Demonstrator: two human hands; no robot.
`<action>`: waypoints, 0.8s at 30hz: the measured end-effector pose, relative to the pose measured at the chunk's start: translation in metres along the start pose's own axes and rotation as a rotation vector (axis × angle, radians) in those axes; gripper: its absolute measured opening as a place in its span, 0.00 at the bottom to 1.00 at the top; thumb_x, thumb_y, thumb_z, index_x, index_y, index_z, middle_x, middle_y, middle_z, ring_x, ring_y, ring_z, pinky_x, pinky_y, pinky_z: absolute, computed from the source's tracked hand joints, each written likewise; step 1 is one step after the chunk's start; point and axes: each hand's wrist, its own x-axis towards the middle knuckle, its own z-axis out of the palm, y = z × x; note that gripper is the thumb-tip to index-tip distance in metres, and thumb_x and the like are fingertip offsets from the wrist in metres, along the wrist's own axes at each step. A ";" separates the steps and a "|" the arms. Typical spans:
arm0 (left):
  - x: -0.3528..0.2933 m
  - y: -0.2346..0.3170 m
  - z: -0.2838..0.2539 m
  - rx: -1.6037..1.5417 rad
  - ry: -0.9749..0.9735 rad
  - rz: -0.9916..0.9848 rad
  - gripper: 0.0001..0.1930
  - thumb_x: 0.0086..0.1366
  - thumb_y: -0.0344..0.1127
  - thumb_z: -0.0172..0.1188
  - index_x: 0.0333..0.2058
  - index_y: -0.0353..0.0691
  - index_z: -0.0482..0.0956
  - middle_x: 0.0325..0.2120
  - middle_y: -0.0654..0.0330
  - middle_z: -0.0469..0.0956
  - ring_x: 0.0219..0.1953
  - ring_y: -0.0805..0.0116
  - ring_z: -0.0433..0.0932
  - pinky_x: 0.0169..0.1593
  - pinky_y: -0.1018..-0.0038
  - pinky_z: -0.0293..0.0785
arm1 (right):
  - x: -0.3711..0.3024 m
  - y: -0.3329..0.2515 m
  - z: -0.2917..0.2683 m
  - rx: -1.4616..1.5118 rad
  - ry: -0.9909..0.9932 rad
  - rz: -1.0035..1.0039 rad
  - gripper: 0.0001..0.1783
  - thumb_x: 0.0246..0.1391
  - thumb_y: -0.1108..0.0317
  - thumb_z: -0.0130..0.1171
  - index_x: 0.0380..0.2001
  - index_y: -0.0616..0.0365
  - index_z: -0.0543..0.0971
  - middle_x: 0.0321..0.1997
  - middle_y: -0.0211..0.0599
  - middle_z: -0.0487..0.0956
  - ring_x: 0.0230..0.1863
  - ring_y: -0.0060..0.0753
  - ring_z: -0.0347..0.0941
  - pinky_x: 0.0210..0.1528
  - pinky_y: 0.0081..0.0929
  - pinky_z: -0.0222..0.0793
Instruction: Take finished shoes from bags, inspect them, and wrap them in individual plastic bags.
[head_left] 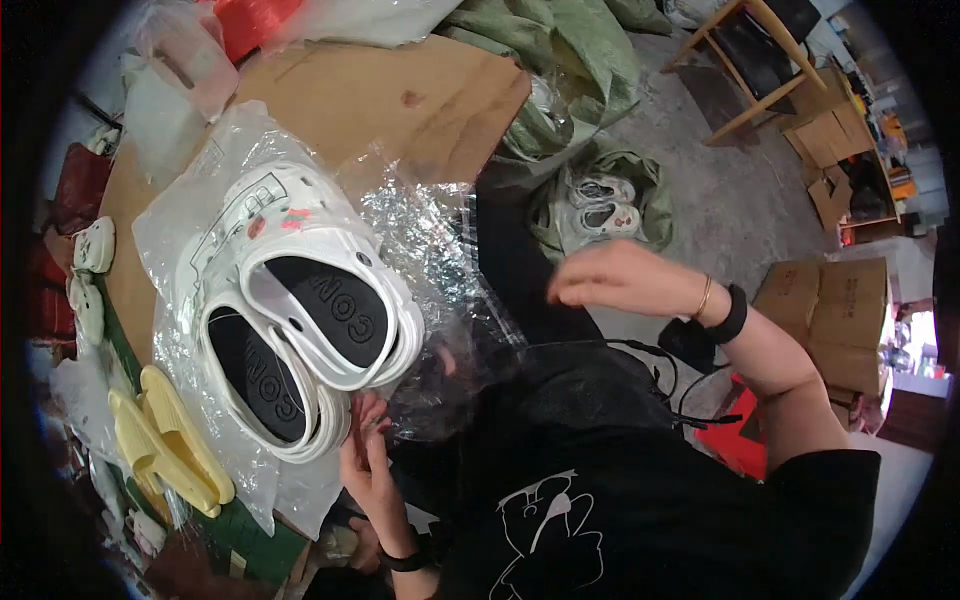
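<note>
A pair of white clogs [305, 310] inside a clear plastic bag [440, 250] is seen left of centre, resting on cardboard [400, 100]. The bag's lower edge is pinched by the left hand [365, 450], just below the clogs. The right hand [625, 280] is held loosely open and empty, right of centre, apart from the bag.

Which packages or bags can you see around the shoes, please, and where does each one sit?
Clear plastic bag: crinkled, around the white clogs on the table, the left hand at its lower edge.
Cardboard boxes: brown, stacked on the floor at right, beyond the right hand.
Green sack: crumpled, top centre.
</note>
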 end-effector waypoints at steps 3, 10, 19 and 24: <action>0.014 0.001 0.009 0.063 -0.079 0.018 0.22 0.74 0.33 0.42 0.61 0.25 0.63 0.52 0.47 0.74 0.52 0.63 0.75 0.57 0.70 0.68 | -0.050 0.050 0.055 0.027 -0.039 0.234 0.28 0.66 0.46 0.43 0.52 0.58 0.76 0.51 0.47 0.77 0.56 0.49 0.71 0.59 0.38 0.64; 0.056 0.019 0.019 -0.119 0.028 0.061 0.23 0.75 0.37 0.42 0.60 0.23 0.62 0.53 0.45 0.72 0.52 0.63 0.74 0.59 0.69 0.67 | -0.096 0.042 0.101 0.334 -0.088 0.304 0.30 0.70 0.49 0.34 0.69 0.51 0.59 0.71 0.44 0.57 0.70 0.49 0.55 0.73 0.38 0.46; 0.094 0.027 0.019 -0.182 0.054 0.112 0.22 0.75 0.35 0.44 0.60 0.23 0.63 0.53 0.45 0.72 0.52 0.65 0.73 0.61 0.71 0.66 | -0.112 0.009 0.111 0.013 0.136 0.440 0.22 0.69 0.61 0.38 0.63 0.50 0.67 0.62 0.43 0.68 0.61 0.49 0.66 0.62 0.37 0.64; 0.048 0.037 0.012 0.094 0.075 0.154 0.16 0.71 0.26 0.46 0.54 0.28 0.72 0.48 0.49 0.77 0.48 0.64 0.77 0.55 0.72 0.70 | -0.106 0.014 0.108 0.119 0.145 0.576 0.21 0.68 0.59 0.38 0.61 0.47 0.67 0.59 0.45 0.69 0.58 0.51 0.68 0.60 0.37 0.65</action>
